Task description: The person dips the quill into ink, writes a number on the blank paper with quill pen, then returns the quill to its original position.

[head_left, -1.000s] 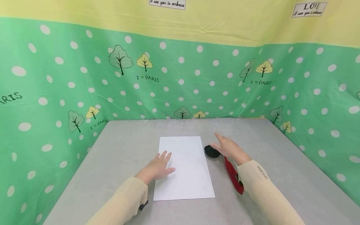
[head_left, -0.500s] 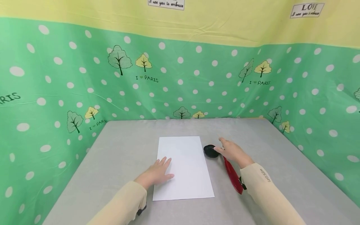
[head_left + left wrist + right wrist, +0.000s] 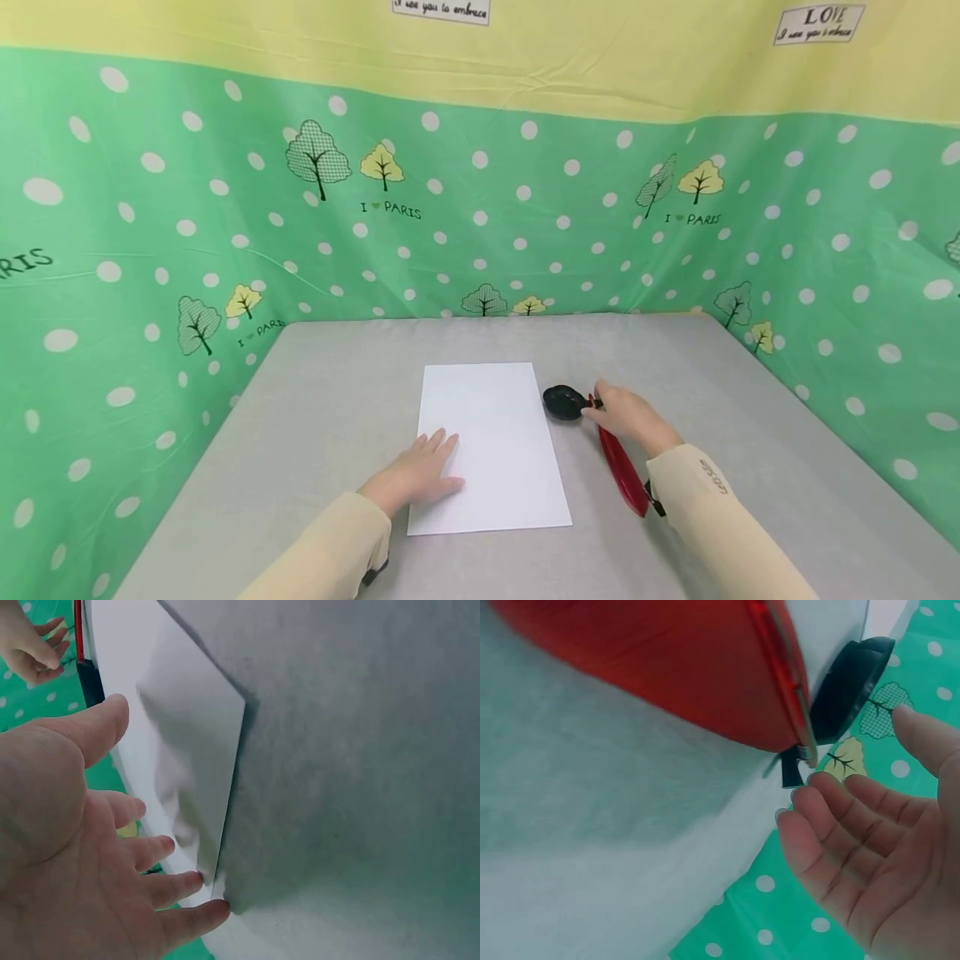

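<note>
In the head view a blank white sheet of paper (image 3: 491, 450) lies on the grey table. My left hand (image 3: 416, 475) is spread over the sheet's left side; the left wrist view shows the fingertips along the edge of the paper (image 3: 199, 735). To the right lies a tool with a long red handle (image 3: 622, 471) and a round, black, bowl-like head (image 3: 564, 403). My right hand (image 3: 630, 417) reaches the neck between them. In the right wrist view its fingers (image 3: 836, 877) bend loosely and stay apart from the thumb, close to the tool's spring-like metal end.
The grey table (image 3: 345, 375) extends around the sheet on all sides. A green and yellow curtain (image 3: 525, 208) with white dots and trees hangs along the back and both sides.
My right hand has come down and back toward me, from above the black head to the tool's neck. My left hand has settled slightly lower on the sheet.
</note>
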`<state>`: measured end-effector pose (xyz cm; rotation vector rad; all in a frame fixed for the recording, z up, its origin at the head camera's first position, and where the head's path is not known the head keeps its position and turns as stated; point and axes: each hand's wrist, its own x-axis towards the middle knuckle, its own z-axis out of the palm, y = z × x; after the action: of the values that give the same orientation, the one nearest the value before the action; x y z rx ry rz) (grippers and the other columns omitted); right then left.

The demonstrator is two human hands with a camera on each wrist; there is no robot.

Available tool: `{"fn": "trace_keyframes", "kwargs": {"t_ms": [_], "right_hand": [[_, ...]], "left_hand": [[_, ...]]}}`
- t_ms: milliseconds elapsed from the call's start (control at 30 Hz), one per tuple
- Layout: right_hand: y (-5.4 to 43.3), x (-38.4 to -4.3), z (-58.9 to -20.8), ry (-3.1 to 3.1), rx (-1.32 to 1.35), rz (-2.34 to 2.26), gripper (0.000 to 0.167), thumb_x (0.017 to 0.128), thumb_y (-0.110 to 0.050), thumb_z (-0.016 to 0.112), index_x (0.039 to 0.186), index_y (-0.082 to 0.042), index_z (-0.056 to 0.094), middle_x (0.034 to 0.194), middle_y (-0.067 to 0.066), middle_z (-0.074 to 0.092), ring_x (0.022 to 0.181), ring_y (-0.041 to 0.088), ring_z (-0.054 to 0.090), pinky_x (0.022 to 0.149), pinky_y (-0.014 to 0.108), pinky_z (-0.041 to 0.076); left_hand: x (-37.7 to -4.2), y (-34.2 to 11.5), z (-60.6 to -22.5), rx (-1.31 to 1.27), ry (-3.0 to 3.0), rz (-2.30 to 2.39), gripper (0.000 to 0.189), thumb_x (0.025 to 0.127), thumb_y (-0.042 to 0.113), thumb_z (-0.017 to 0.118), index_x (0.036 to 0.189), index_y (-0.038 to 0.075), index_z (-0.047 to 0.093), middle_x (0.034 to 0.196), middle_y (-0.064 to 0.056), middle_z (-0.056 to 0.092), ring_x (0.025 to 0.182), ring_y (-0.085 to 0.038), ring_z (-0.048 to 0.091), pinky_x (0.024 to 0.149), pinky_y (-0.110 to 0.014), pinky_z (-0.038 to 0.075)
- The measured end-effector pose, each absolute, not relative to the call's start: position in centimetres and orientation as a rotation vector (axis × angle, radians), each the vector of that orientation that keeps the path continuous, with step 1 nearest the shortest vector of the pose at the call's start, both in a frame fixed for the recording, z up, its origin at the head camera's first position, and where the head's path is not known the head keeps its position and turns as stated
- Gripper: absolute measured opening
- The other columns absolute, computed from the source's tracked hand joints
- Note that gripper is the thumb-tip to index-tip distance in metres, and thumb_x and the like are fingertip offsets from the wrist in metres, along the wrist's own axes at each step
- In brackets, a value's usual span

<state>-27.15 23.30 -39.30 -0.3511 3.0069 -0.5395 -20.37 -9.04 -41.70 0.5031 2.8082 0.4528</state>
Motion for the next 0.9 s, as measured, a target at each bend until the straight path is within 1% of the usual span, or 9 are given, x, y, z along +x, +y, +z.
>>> {"fn": "trace_keyframes", "kwargs": {"t_ms": [133,233,367,567,667,800,900], "right_hand": [[23.5,-27.0,-39.7,2.997,-0.356,-0.522,0.033,0.088,-0.023,0.062,0.102,0.004,0.05,0.071,0.007,0.051,0.061,0.018,0.046,0.055,0.032,0.043],[23.5,-26.8,-39.9,2.996,-0.351,-0.515,0.035,0.087,-0.023,0.064,0.103,0.006,0.052,0.072,0.007,0.051,0.062,0.019,0.047,0.057,0.033,0.044],[23.6,-26.7,-40.2,2.992,-0.343,-0.493,0.034,0.086,-0.022,0.064,0.1,0.006,0.053,0.067,0.006,0.049,0.06,0.018,0.047,0.054,0.032,0.044],[23.5,-26.7,-40.5,2.983,-0.318,-0.495,0.033,0.086,-0.021,0.064,0.1,0.005,0.052,0.066,0.005,0.048,0.058,0.016,0.047,0.051,0.029,0.043],[23.6,-26.7,-40.8,2.99,-0.332,-0.497,0.03,0.084,-0.019,0.066,0.097,0.004,0.052,0.067,0.005,0.048,0.058,0.017,0.048,0.052,0.03,0.044],[23.5,-26.6,-41.0,3.019,-0.36,-0.481,0.027,0.081,-0.014,0.068,0.092,0.003,0.051,0.068,0.005,0.049,0.062,0.018,0.048,0.056,0.033,0.046],[23.4,-26.5,-41.2,3.029,-0.371,-0.485,0.026,0.08,-0.01,0.068,0.093,0.004,0.051,0.07,0.006,0.05,0.063,0.018,0.05,0.057,0.033,0.048]], "left_hand": [[-20.2,-9.0,-41.8,0.514,2.807,0.427,0.069,0.087,0.04,0.059,0.138,-0.001,0.037,0.143,-0.024,0.028,0.13,-0.046,0.022,0.103,-0.056,0.023],[-20.1,-9.0,-41.9,0.522,2.807,0.421,0.069,0.086,0.04,0.061,0.136,-0.002,0.039,0.143,-0.024,0.028,0.13,-0.047,0.022,0.103,-0.057,0.023],[-19.9,-9.0,-41.9,0.522,2.802,0.438,0.069,0.085,0.038,0.063,0.136,-0.002,0.04,0.143,-0.024,0.028,0.13,-0.046,0.021,0.104,-0.056,0.022],[-19.7,-9.0,-41.9,0.509,2.806,0.465,0.069,0.085,0.037,0.064,0.135,-0.003,0.04,0.143,-0.025,0.028,0.131,-0.046,0.02,0.105,-0.054,0.021],[-19.6,-9.0,-42.0,0.505,2.806,0.476,0.069,0.084,0.037,0.065,0.135,-0.003,0.04,0.143,-0.025,0.028,0.131,-0.046,0.02,0.105,-0.054,0.02],[-19.5,-9.0,-42.0,0.512,2.808,0.492,0.069,0.084,0.036,0.065,0.135,-0.004,0.041,0.143,-0.026,0.028,0.13,-0.046,0.02,0.105,-0.054,0.02],[-19.4,-9.0,-41.9,0.511,2.81,0.487,0.069,0.084,0.036,0.065,0.135,-0.004,0.041,0.142,-0.026,0.029,0.13,-0.046,0.02,0.105,-0.054,0.02]]}}
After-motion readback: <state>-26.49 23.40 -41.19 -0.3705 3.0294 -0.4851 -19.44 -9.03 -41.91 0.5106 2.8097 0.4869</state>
